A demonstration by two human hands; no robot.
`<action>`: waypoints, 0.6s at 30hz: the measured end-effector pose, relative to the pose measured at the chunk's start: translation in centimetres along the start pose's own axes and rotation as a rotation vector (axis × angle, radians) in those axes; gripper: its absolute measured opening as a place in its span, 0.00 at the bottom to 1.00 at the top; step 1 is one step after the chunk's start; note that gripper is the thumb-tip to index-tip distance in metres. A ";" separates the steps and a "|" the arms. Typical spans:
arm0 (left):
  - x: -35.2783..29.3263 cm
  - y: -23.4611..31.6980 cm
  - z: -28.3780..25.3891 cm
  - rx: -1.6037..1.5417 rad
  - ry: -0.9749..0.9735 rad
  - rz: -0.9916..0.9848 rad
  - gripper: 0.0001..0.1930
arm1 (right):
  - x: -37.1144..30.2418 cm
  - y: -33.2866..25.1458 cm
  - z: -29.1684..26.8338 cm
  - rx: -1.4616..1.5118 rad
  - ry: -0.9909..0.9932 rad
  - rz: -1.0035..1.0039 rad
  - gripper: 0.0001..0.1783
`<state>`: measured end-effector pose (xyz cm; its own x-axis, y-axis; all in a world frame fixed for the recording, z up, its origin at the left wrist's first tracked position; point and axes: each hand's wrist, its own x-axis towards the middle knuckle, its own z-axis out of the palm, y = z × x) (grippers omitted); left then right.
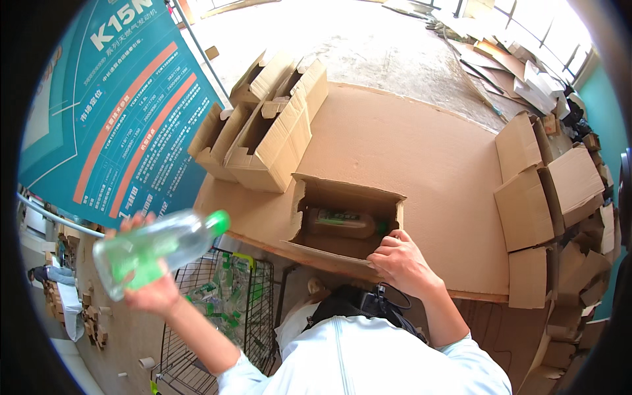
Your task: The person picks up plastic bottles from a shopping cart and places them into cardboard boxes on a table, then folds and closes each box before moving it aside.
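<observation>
Bottle (164, 245) of clear plastic with a green cap is tilting in the left hand (155, 293), whose grip is wrapping tightly around its body, left of a cardboard-covered surface (434, 171) and near a wire basket (245, 258) that is holding clear-and-green bottles (225, 289). Right hand (406, 264), its curled grip closing on the near right corner, is holding an open cardboard box (352, 193), where a second bottle (342, 224) is lying on its side. More boxes are standing at the surface's far left (280, 145) and right end (526, 207).
</observation>
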<state>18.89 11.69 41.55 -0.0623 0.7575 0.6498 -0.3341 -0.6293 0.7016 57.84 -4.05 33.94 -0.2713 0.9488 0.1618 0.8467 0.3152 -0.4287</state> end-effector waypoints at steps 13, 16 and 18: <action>-3.1 -16.6 23.8 0.626 -1.769 -0.669 0.32 | -1.3 -0.2 2.4 -0.055 0.407 0.037 0.04; -7.0 -19.9 26.6 0.781 -2.180 -0.421 0.27 | -1.2 0.2 2.7 -0.017 0.397 0.030 0.04; -10.9 -23.5 25.8 0.867 -2.377 -0.430 0.24 | -1.2 0.3 2.4 0.024 0.361 0.020 0.04</action>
<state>51.70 13.71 25.55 0.6376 -0.1268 -0.7598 0.2245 -0.9129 0.3408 57.31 -5.02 31.50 -0.0723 0.8875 0.4551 0.8380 0.3015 -0.4547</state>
